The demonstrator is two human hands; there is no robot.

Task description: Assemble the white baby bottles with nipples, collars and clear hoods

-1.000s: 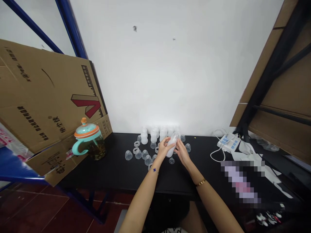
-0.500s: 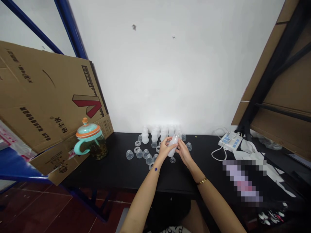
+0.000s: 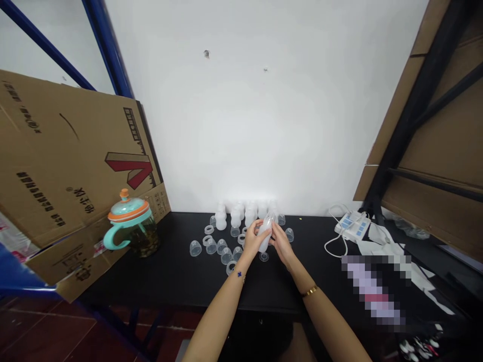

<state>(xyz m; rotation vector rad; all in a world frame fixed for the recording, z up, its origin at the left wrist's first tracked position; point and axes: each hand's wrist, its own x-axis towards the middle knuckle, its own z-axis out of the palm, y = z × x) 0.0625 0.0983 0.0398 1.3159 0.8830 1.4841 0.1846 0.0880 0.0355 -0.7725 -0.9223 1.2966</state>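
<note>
Over the black table (image 3: 177,276), my left hand (image 3: 253,242) and my right hand (image 3: 279,242) both close around a small white plastic bottle (image 3: 265,232), held tilted between them. Several clear plastic caps (image 3: 211,246) and rings lie on the table just left of and below my hands. A row of white bottles (image 3: 241,213) stands against the wall behind them. One clear cap (image 3: 289,234) lies to the right of my right hand.
A teal and orange lidded jug (image 3: 132,229) stands at the left beside a large leaning cardboard box (image 3: 64,171). A white power strip (image 3: 352,225) with its cable and some white sheets lie at the right, below a dark shelf frame.
My hands stay together on the bottle, with the fingers shifting slightly around it. The view has dipped and swung a little, so everything sits lower in the picture.
</note>
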